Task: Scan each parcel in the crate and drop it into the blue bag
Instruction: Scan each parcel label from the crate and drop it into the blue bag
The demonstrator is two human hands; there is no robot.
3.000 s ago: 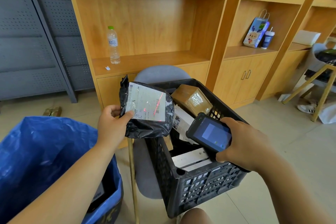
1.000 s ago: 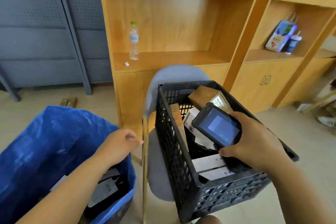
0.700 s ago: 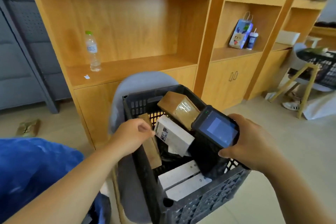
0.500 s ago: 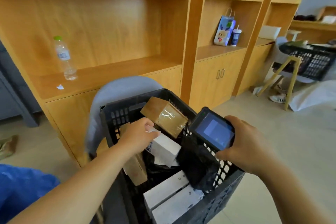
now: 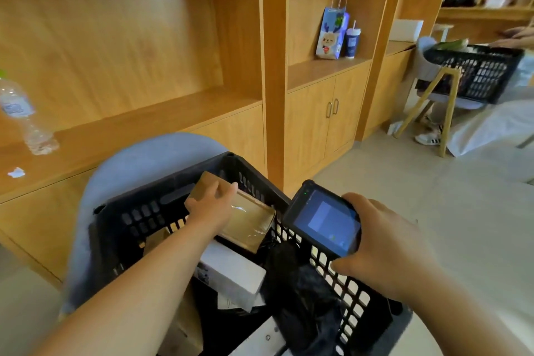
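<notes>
Left hand (image 5: 212, 206) grips brown parcel (image 5: 248, 224) above white box (image 5: 231, 272); right hand (image 5: 384, 248) grips scanner (image 5: 326, 221).

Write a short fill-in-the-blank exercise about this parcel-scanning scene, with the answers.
1. The left hand rests on a ____ box in the crate.
2. The right hand holds a ____.
3. The crate sits on a grey ____.
4. On the left shelf stands a plastic ____.

Answers: brown; scanner; chair; bottle

Two black crates (image 5: 161, 211) (image 5: 476, 72), two brown boxes (image 5: 248, 225) (image 5: 156, 240), one white box (image 5: 234, 272), one scanner (image 5: 326, 220).
</notes>
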